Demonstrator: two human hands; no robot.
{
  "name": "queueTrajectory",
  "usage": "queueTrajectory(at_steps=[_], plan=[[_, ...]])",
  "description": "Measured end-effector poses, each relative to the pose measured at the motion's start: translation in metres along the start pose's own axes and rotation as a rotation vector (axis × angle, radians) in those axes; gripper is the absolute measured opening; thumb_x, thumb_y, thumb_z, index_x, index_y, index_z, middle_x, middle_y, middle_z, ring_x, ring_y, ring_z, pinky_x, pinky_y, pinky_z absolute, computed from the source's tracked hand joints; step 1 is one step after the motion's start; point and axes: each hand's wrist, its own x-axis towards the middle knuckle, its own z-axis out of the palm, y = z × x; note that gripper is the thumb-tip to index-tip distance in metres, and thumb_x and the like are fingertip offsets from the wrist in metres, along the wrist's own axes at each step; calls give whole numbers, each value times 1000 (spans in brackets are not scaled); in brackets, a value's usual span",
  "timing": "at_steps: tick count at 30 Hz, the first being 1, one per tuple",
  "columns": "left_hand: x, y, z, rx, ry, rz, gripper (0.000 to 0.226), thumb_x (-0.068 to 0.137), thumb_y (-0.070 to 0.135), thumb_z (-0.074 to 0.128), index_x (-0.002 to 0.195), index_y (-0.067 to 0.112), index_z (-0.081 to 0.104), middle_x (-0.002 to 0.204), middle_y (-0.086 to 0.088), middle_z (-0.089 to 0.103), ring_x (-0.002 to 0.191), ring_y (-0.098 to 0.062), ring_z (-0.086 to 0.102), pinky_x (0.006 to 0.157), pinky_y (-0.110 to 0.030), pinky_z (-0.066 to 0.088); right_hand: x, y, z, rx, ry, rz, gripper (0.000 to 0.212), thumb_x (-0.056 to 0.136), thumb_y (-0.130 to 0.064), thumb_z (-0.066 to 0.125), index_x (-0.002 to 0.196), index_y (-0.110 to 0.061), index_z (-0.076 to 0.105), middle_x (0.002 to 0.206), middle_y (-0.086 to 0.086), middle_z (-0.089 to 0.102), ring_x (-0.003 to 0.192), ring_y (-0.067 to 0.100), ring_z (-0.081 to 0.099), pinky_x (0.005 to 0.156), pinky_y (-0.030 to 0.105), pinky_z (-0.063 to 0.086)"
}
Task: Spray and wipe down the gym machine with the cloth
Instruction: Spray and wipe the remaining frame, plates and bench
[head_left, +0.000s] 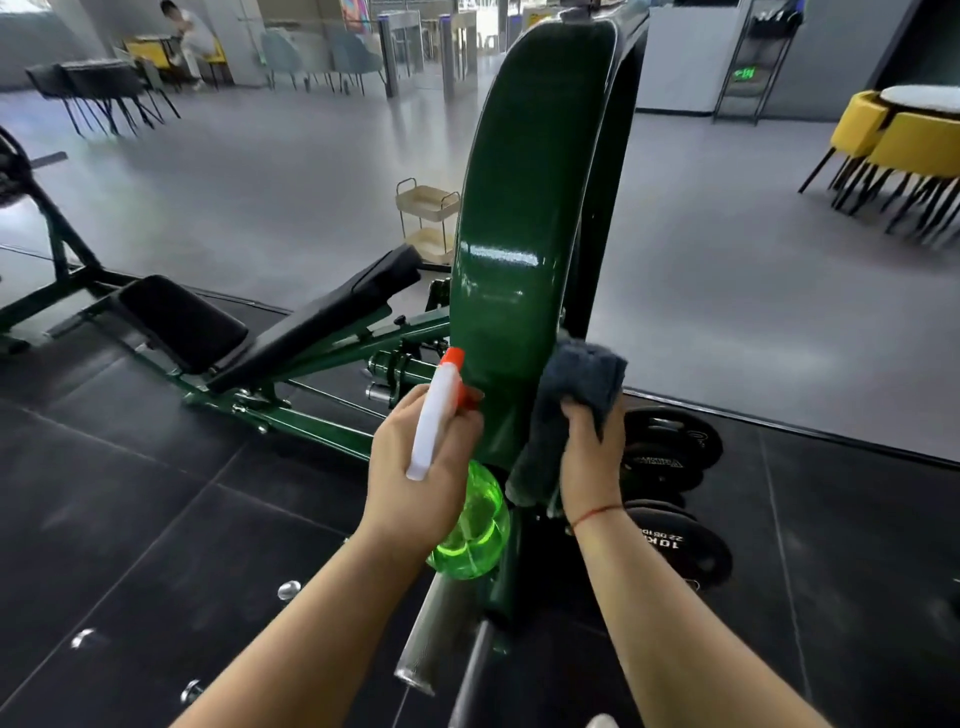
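1. Head view: the gym machine's green upright (519, 208), a broad, glossy, curved panel, rises through the middle of the frame. Everything below is placed from it.
2. The left hand (421, 467) is just left of the upright's lower part, with its fingers curled round the neck of a spray bottle (480, 525). The bottle has a white head with an orange-red nozzle and trigger, and its clear green body hangs below the hand. The nozzle sits at the upright's left edge; I cannot tell whether it touches.
3. The right hand (592, 462) is just right of the upright and grips a dark grey-blue cloth (582, 374). The bunched cloth stands above the fingers and lies against the upright's right edge, and a fold of it hangs down beside the palm.
4. A red thread (597, 514) circles the right wrist.
5. Low to the right of the upright, just beyond the right hand, are black weight plates (670, 452), one overlapping another.
6. To the left of the upright, a black-padded bench (311, 322) on a green frame stretches away with its back pad tilted up.
7. Behind the upright's left edge, a cream two-tier cart (428, 218) stands on the grey floor.
8. Below the upright's base, nearer the camera, a knurled metal bar (431, 634) points forward over dark floor mats (156, 493).
9. Far right of the upright are yellow chairs (893, 135).
10. Far to its left at the back, a person (189, 36) sits.
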Motion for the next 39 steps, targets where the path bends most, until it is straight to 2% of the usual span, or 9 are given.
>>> queueTrajectory(at_steps=[4, 7, 9, 12, 17, 23, 30, 34, 39], plan=[[5, 16, 9, 14, -7, 80, 17, 79, 19, 59, 87, 29, 70, 109, 13, 63, 94, -22, 66, 77, -40, 53, 7, 3, -9, 4, -55, 139, 46, 65, -46, 60, 108, -31, 65, 104, 2, 69, 99, 18, 63, 93, 41, 48], [10, 30, 17, 47, -19, 124, 20, 80, 17, 58, 89, 30, 70, 123, -8, 67, 110, -32, 64, 83, -32, 50, 18, -18, -2, -16, -70, 18, 21, 76, -49, 59, 96, -42, 62, 92, -14, 68, 91, 8, 63, 86, 38, 50], [17, 44, 27, 29, -1, 141, 16, 80, 15, 58, 87, 22, 71, 123, -19, 66, 96, -16, 67, 77, -22, 48, 34, -44, 6, -9, -65, -94, 24, 79, -54, 58, 99, -41, 56, 94, -16, 66, 92, 6, 62, 86, 34, 49], [27, 67, 44, 4, 43, 164, 11, 83, 8, 58, 85, 7, 69, 99, -7, 70, 72, -1, 58, 63, -14, 44, 64, -86, 21, 32, -94, -207, 33, 85, -48, 58, 111, -29, 51, 105, -13, 62, 94, -5, 59, 85, 20, 47], [43, 100, 63, 45, 136, 119, 12, 74, 18, 57, 74, 6, 55, 60, 6, 44, 55, -10, 38, 50, -19, 31, 118, -129, 41, 32, -110, -260, 49, 92, -26, 69, 126, -1, 44, 106, -7, 54, 82, -24, 51, 72, 0, 39], [64, 131, 77, 201, 184, 31, 50, 75, 34, 56, 86, -14, 54, 61, -26, 42, 54, -19, 35, 49, -32, 27, 212, -173, 71, 192, -90, -29, 45, 91, -31, 70, 120, -12, 40, 112, 2, 56, 95, 14, 58, 62, 12, 43], [78, 152, 91, 374, 382, -43, 39, 90, 24, 61, 79, -11, 49, 53, -11, 37, 41, -14, 29, 38, -22, 26, 275, -176, 88, 345, -26, 166, 62, 89, -36, 68, 139, -7, 47, 132, 8, 62, 115, 21, 62, 93, 27, 48], [84, 153, 92, 382, 378, -99, 35, 87, 34, 61, 85, 0, 58, 62, -11, 67, 42, -15, 38, 40, -22, 30, 265, -170, 83, 245, -11, -47, 51, 90, -30, 70, 135, -15, 51, 118, 2, 58, 106, 19, 60, 70, 8, 44], [90, 161, 99, 368, 417, -143, 30, 87, 31, 61, 93, 2, 63, 69, -12, 73, 30, -9, 36, 33, -18, 26, 297, -188, 71, -182, -76, -476, 44, 84, -39, 70, 123, -19, 62, 105, -6, 55, 117, 25, 53, 95, 24, 39]])
